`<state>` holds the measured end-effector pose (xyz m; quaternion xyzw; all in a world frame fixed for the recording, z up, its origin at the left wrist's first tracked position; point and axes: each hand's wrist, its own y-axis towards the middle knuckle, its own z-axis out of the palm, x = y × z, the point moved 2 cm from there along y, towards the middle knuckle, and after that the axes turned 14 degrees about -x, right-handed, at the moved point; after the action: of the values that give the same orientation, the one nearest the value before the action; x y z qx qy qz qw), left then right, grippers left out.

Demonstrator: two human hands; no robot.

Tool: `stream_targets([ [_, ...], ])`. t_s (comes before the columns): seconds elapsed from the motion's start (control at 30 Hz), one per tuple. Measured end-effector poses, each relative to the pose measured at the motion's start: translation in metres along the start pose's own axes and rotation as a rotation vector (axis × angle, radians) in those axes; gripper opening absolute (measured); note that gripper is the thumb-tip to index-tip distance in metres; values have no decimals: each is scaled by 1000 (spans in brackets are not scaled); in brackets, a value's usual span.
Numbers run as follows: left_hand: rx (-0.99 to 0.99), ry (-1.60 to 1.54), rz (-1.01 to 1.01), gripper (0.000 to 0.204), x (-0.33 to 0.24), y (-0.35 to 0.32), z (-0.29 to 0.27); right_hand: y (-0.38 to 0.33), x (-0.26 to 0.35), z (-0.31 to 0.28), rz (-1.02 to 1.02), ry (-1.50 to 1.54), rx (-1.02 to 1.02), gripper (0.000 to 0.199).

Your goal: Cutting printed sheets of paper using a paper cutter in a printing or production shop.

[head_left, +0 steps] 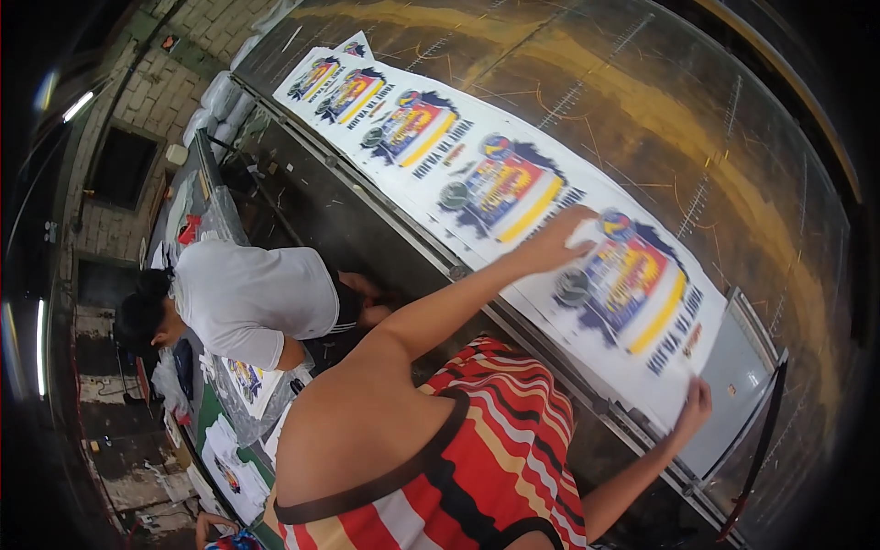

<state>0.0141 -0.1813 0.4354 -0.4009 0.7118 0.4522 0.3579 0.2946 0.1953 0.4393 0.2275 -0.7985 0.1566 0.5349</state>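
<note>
A long white printed sheet [477,147] with a row of colourful blue, red and yellow designs lies along a big table [697,119] with a brown and yellow surface. My left hand [557,240] lies flat on the sheet with its fingers spread, between two of the designs. My right hand [694,403] is at the near end of the sheet, fingers closed on its edge beside the last design [632,293]. My red, white and black striped top [495,440] fills the lower middle.
A metal rail [513,321] runs along the table's near edge. A person in a white shirt [252,298] bends over at the left beside more printed sheets [243,378] and plastic wrap. Another hand [215,527] shows at the bottom. A brick wall [156,92] stands behind.
</note>
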Motion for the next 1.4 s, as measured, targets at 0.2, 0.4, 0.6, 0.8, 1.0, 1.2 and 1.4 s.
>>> stream_targets([
  [0.2, -128, 533, -101, 57, 86, -58, -107, 22, -89, -109, -19, -285, -65, 23],
  [0.4, 71, 656, -189, 77, 110, -72, -71, 36, -151, -141, 352, -447, -159, 18],
  [0.6, -409, 804, -81, 79, 231, -39, -126, 27, -165, -141, 267, -299, -196, 34],
  [0.8, 7, 1480, 56, 52, 325, 33, -252, 2, -150, -135, -57, -466, -238, 33],
  [1.0, -106, 1015, 52, 61, 285, 31, -179, -15, -157, -134, 318, -541, -367, 37],
  [1.2, 11, 776, -136, 78, 168, -18, -49, 29, -198, -130, 238, -318, -276, 28],
  [1.4, 458, 344, 109, 81, 31, -75, 138, 45, -178, -80, 363, -298, -239, 25],
])
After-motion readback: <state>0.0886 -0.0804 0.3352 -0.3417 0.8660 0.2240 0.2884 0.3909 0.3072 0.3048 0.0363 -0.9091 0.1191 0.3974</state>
